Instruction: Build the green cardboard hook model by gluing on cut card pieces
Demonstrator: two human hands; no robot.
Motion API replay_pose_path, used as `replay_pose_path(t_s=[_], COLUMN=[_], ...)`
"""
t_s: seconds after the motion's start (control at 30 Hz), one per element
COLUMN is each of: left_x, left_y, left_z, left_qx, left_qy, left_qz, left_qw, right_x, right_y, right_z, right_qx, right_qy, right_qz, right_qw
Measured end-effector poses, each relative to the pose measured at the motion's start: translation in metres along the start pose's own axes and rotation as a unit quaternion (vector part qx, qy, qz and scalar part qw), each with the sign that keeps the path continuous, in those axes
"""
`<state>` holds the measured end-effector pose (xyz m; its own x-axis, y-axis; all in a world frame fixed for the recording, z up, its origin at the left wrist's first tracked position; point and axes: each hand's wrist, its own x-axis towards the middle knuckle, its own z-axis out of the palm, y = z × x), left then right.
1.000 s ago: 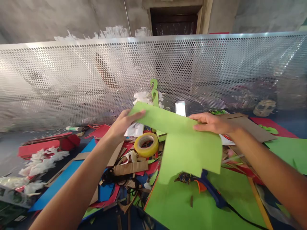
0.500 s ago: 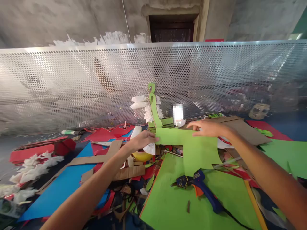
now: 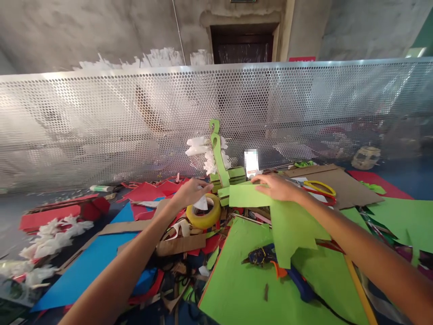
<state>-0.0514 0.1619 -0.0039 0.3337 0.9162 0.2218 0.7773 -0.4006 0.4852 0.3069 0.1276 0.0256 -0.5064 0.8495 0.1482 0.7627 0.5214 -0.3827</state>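
My right hand grips a cut piece of light green paper, with a narrow strip reaching left and a wider part hanging down over a blue glue gun. The strip's left end lies by the base of a green cardboard stand with curled tops. Just above a yellow roll of tape is my left hand, its fingers closed and apart from the green paper. A white paper scrap hangs from those fingers; their exact hold on it is partly hidden.
A large green sheet lies under the glue gun. Yellow-handled scissors rest on cardboard at right. Blue sheet, red pieces and scraps cover the left. Behind runs a perforated metal panel.
My left hand has let go of the green strip and moved left, the white scrap with it. My right hand has drawn left, and the green paper now hangs lower, covering part of the glue gun.
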Motion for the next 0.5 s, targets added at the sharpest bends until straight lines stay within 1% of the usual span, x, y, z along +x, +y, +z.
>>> replay_pose_path(t_s=[0.07, 0.17, 0.3, 0.4, 0.5], left_x=[0.002, 0.005, 0.004, -0.001, -0.006], left_y=[0.0, 0.008, 0.025, 0.034, 0.038], left_z=[0.006, 0.016, 0.018, 0.018, 0.019], left_qx=[0.033, 0.08, 0.096, 0.085, 0.092], left_qy=[-0.018, -0.042, -0.079, -0.072, -0.063], left_qz=[-0.008, -0.025, -0.031, -0.048, -0.053], left_qw=[0.999, 0.996, 0.992, 0.993, 0.992], right_x=[0.003, 0.006, 0.005, 0.004, 0.002], right_y=[0.006, 0.014, 0.019, 0.02, 0.022], right_z=[0.008, 0.018, 0.018, 0.013, 0.011], right_qx=[0.028, 0.055, 0.058, 0.062, 0.093], right_qy=[0.001, 0.004, -0.018, -0.02, -0.027], right_qz=[0.011, 0.026, 0.012, 0.002, 0.005], right_qw=[1.0, 0.998, 0.998, 0.998, 0.995])
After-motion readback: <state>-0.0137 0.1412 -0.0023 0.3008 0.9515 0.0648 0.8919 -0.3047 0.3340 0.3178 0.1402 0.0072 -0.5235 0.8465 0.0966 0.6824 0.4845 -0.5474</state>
